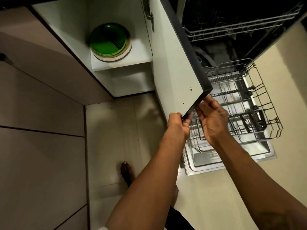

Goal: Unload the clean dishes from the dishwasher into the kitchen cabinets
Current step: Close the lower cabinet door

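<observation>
Inside the open cabinet, a white shelf (132, 61) carries a stack of plates (109, 42): green ones on top, pale ones beneath, set toward the shelf's front edge and nearer its left side. The pulled-out lower dishwasher rack (259, 103) holds a dark cutlery basket (250, 121) by its right edge. A bare foot (127, 173) stands on the pale tiled floor (116, 130).

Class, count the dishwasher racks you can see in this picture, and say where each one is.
2. The lower rack is pulled out over the open dishwasher door, beyond the hands. The upper rack sits inside the machine, top right. Its far end is cut off by the frame.
</observation>
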Tool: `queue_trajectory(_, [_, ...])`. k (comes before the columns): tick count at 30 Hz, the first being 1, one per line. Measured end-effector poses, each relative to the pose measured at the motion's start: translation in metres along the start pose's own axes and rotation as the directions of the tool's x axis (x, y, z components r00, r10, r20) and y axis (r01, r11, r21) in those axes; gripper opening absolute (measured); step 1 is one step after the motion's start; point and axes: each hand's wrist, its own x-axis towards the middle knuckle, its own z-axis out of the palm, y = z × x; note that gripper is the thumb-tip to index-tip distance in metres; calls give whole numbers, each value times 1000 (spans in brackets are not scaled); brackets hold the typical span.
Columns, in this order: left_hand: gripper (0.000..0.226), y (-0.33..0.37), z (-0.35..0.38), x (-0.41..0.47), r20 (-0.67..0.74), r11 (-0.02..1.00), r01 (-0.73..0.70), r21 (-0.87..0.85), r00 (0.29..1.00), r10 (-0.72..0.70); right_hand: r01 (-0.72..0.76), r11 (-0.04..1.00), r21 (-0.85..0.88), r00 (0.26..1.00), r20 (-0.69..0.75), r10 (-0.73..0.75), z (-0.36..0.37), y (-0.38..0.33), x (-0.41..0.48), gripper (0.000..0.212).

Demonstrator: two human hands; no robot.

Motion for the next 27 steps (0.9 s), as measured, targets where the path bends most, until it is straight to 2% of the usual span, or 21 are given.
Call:
queue_trajectory(4, [18,9,-6,0,25,998,47,-39,999,-46,64,997,-34,990,125,-59,14,2,-1,44])
queue_trajectory(13, [14,64,-54,-2,22,998,68,10,997,-68,178,935,-306,979,148,-138,56,30,-27,28])
queue_trajectory(20, [24,156,-105,-19,-8,997,-68,-24,998,68,412,779,-473,906,305,-295,139,80,-46,20])
queue_trajectory(25, [29,227,-117,-14,-77,949,-229,-218,973,217,466,681,-565,879,382,-285,227,104,-41,7])
queue_trajectory(27, [31,251,-116,-11,-40,931,-264,-253,964,263,522,579,-626,851,425,-307,266,109,-35,11])
